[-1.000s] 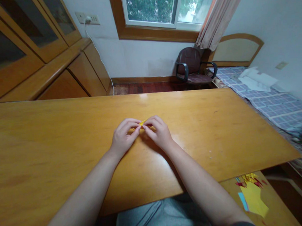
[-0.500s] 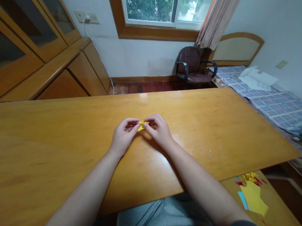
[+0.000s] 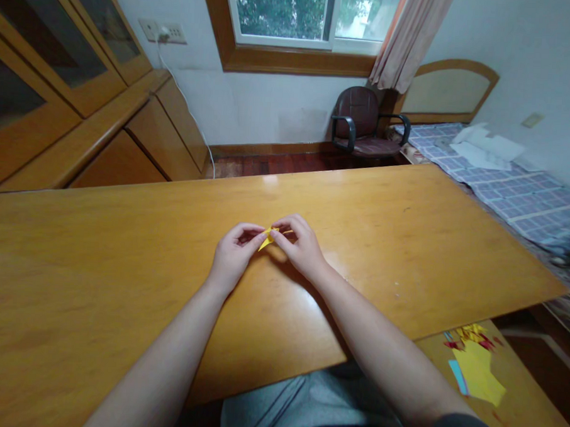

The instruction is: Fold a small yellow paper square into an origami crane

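With left hand and right hand, both together now, pinching one folded yellow paper over one table

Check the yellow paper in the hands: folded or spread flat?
Folded. Pinched between the left hand and right hand, the yellow paper shows as a small, pointed, angled shape; its exact folds cannot be told.

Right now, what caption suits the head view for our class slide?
Left hand and right hand pinch a yellow paper piece over a wooden table.
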`<state>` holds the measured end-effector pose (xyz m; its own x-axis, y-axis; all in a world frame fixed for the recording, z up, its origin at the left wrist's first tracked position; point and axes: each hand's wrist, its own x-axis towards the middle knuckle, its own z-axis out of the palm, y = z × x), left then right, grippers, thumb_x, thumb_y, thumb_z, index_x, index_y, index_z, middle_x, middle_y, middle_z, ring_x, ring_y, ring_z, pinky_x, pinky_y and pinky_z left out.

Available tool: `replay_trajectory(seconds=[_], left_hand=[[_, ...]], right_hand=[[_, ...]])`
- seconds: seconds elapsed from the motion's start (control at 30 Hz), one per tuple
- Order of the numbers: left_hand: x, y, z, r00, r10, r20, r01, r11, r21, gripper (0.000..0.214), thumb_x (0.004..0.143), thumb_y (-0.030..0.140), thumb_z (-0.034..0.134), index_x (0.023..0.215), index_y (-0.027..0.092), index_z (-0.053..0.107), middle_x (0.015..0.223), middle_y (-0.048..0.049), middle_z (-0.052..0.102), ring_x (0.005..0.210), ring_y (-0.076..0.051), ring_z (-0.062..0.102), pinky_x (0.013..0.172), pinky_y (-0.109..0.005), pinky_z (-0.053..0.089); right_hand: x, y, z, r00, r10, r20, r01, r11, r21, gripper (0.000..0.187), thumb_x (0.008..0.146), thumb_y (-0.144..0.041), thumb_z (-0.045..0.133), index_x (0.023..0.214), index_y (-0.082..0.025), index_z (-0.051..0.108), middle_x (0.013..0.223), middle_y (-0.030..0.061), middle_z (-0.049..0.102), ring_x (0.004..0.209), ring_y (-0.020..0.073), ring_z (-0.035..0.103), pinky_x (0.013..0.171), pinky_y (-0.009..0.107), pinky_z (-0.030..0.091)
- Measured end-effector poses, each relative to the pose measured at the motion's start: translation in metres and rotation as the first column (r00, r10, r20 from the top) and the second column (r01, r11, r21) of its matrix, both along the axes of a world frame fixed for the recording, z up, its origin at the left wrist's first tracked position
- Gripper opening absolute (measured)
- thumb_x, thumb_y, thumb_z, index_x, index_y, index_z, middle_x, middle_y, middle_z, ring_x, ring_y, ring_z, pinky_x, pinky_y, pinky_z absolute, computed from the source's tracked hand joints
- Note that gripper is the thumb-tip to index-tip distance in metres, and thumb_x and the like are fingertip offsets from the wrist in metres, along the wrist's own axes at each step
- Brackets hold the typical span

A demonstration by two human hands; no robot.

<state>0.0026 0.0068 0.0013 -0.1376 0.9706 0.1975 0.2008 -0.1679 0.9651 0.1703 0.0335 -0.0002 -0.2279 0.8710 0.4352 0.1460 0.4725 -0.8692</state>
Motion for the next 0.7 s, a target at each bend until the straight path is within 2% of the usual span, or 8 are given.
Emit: replay_trajectory(seconds=[0.07, 0.2, 0.3, 0.5, 0.7], left_hand=[[-0.0005, 0.0015, -0.0023, 0.998, 0.019, 0.059, -0.018, 1.0, -0.016, 0.028, 0.073, 0.041, 0.077, 0.087, 0.018, 0.068, 0.085, -0.0028, 0.071, 0.08, -0.017, 0.066, 0.078, -0.03, 0.053], [-0.0027, 0.004, -0.0093, 0.987, 0.037, 0.156, -0.032, 0.999, -0.035, 0.029, 0.072, 0.039, 0.078, 0.09, 0.018, 0.068, 0.087, -0.0029, 0.071, 0.081, -0.016, 0.066, 0.079, -0.03, 0.053], [-0.0028, 0.0043, -0.0105, 0.983, 0.031, 0.182, -0.025, 0.999, -0.039, 0.031, 0.072, 0.04, 0.079, 0.091, 0.018, 0.067, 0.089, -0.0035, 0.071, 0.082, -0.016, 0.066, 0.08, -0.03, 0.053], [0.0005, 0.003, -0.0056, 0.976, -0.038, 0.216, 0.057, 0.995, -0.083, 0.032, 0.07, 0.039, 0.08, 0.091, 0.018, 0.067, 0.092, -0.004, 0.071, 0.087, -0.018, 0.067, 0.082, -0.03, 0.052], [-0.0012, 0.0033, -0.0084, 0.954, -0.081, 0.288, 0.129, 0.98, -0.15, 0.031, 0.071, 0.042, 0.079, 0.086, 0.018, 0.066, 0.081, -0.0011, 0.07, 0.074, -0.015, 0.065, 0.073, -0.026, 0.05]], right_hand=[[-0.0006, 0.0001, -0.0017, 0.995, 0.032, -0.098, -0.043, 0.993, -0.108, 0.019, 0.087, -0.036, 0.063, 0.097, -0.019, 0.063, 0.099, 0.0049, 0.062, 0.084, 0.0139, 0.064, 0.073, 0.028, 0.055], [-0.0028, 0.0011, -0.0059, 0.951, 0.105, -0.291, -0.193, 0.936, -0.293, 0.027, 0.084, -0.038, 0.066, 0.103, -0.02, 0.058, 0.098, 0.0036, 0.066, 0.082, 0.0138, 0.066, 0.074, 0.028, 0.056], [-0.0044, 0.0024, -0.0084, 0.934, 0.126, -0.334, -0.233, 0.925, -0.301, 0.03, 0.079, -0.034, 0.072, 0.101, -0.021, 0.057, 0.095, 0.0014, 0.066, 0.083, 0.0132, 0.065, 0.078, 0.028, 0.054], [-0.0025, 0.0057, -0.0101, 0.943, 0.088, -0.32, -0.185, 0.939, -0.288, 0.028, 0.075, -0.033, 0.075, 0.094, -0.02, 0.06, 0.09, 0.0004, 0.066, 0.083, 0.0133, 0.063, 0.08, 0.028, 0.052], [-0.0006, 0.0018, -0.0035, 0.939, 0.125, -0.321, -0.236, 0.911, -0.338, 0.025, 0.076, -0.036, 0.074, 0.088, -0.019, 0.061, 0.084, 0.0005, 0.068, 0.075, 0.0138, 0.065, 0.074, 0.029, 0.053]])
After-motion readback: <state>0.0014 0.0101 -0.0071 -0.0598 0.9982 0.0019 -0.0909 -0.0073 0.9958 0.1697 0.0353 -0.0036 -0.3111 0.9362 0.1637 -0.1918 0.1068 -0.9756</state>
